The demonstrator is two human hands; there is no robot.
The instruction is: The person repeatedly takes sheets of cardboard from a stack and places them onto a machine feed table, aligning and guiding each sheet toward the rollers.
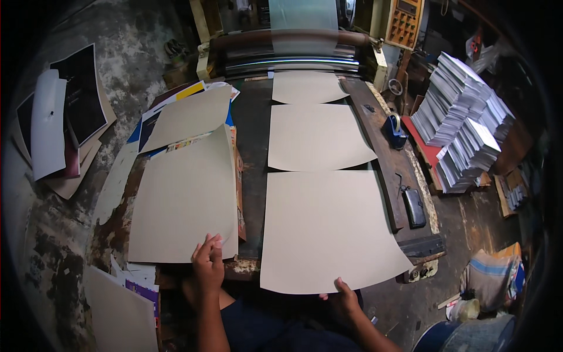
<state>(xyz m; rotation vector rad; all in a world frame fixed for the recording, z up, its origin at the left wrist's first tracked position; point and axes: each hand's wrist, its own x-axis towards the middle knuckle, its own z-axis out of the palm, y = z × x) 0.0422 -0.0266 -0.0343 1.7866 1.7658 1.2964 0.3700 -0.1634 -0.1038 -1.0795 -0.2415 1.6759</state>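
A beige board sheet (328, 229) lies closest to me on the machine's bed, its right edge curving outward. My right hand (345, 298) pinches the near edge of this sheet, thumb on top. Beyond it, a second beige sheet (319, 135) and a third sheet (302, 88) run in line up to the shiny rollers (287, 66). On the left, my left hand (209, 255) has its bent fingers closed at the lower right corner of a top sheet (182, 205) on a pile. That corner curls slightly, and the fingertips' grip is partly hidden.
A dark metal rail (375, 164) borders the sheets on the right. Beside it lie a blue tape dispenser (396, 132) and a black case (414, 208). Stacks of white paper (451, 105) stand farther right. Leftward, printed sheets (82, 100) rest on the stained floor. A control panel (404, 23) hangs behind.
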